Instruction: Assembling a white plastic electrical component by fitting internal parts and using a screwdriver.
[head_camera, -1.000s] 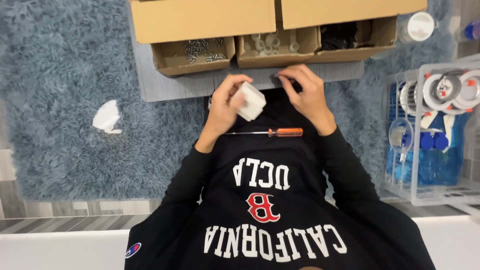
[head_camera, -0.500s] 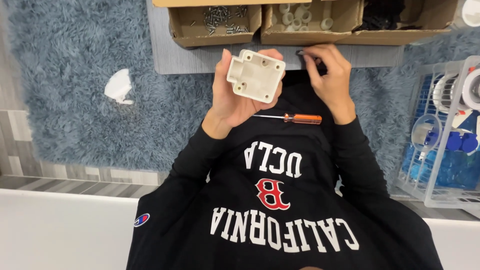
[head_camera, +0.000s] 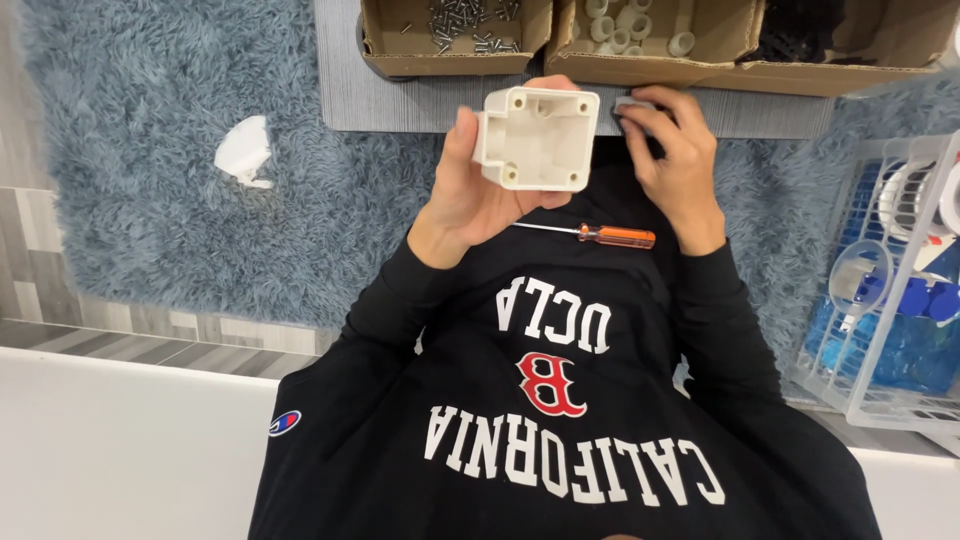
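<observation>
Up near the top middle of the frame, the left hand (head_camera: 480, 195) is holding a white square plastic box (head_camera: 537, 138), open side facing the camera so you can see the inside corners with their screw posts. Thumb is up along the box's left side, the other fingers are wrapped around behind it, and the palm cups it from below. The wrist is bent back a bit, with the black sleeve running down toward the lower middle of the frame.

Just right of the box, the right hand (head_camera: 672, 165) is palm-down with its fingers curled, fingertips pressed on a small dark piece (head_camera: 630, 106) at the edge of the grey mat (head_camera: 400, 95). Can't really tell whether it's actually gripping that piece or just resting on it. So the two hands sit close together but aren't touching, with the box between them.

Below the hands, a screwdriver with an orange handle (head_camera: 590, 234) lies flat on the person's lap, shaft pointing toward frame left, nobody touching it.

Along the top edge are cardboard trays: one with screws (head_camera: 470, 22), one with white round fittings (head_camera: 628, 22), one with black parts (head_camera: 800, 35). A crumpled white scrap (head_camera: 245, 152) lies on the fluffy blue rug (head_camera: 150, 150) at the upper left, and a white wire rack (head_camera: 885, 300) with blue and white stuff is at the right edge.
</observation>
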